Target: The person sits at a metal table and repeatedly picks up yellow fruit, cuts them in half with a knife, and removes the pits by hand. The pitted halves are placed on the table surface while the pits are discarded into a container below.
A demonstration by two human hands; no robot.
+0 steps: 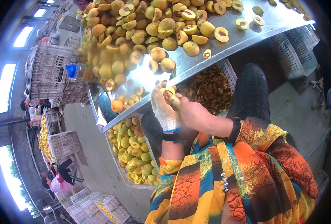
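Beside hands (180,108), pit crate (210,87), peach-heaped table (247,33).

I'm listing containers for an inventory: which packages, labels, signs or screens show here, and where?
No labels, signs or screens show.
Bottle: left edge of the metal table, clear, blue cap.
Plastic crates: stacked left, pale grey lattice.
Crate of pitted halves: under the table, pale.

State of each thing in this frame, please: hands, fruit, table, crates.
Left hand: gloved, holding a fruit half.
Right hand: bare, working a tool into the half.
Table: piled with whole and halved fruit.
Left crate: full of pitted halves.
Right crate: holds pits.
Bottle: capped, lying down.
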